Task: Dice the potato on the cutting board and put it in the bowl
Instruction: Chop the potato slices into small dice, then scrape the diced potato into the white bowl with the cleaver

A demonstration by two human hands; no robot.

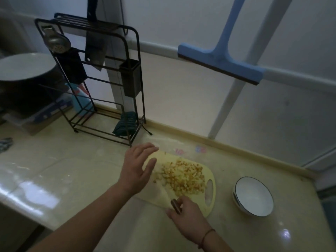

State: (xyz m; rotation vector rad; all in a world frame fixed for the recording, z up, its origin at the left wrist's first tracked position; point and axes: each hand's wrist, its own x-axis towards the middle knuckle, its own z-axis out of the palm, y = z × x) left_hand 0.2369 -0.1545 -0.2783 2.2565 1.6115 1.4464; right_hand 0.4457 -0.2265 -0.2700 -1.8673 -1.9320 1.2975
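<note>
Diced yellow potato (181, 176) may spill short of the white bowl (253, 196) as right hand (189, 215) grips the knife (164, 194), left hand (139, 168) spread.

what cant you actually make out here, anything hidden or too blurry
- Knife blade: pale against the cutting board; its edge and tip are blurred, partly behind the left hand.
- Knife handle: mostly wrapped by the right hand.
- Diced potato: single cubes too small to judge.
- Pan: cut off by the left edge.
- Bowl: looks empty; its near inner wall is hidden by the rim.
</note>
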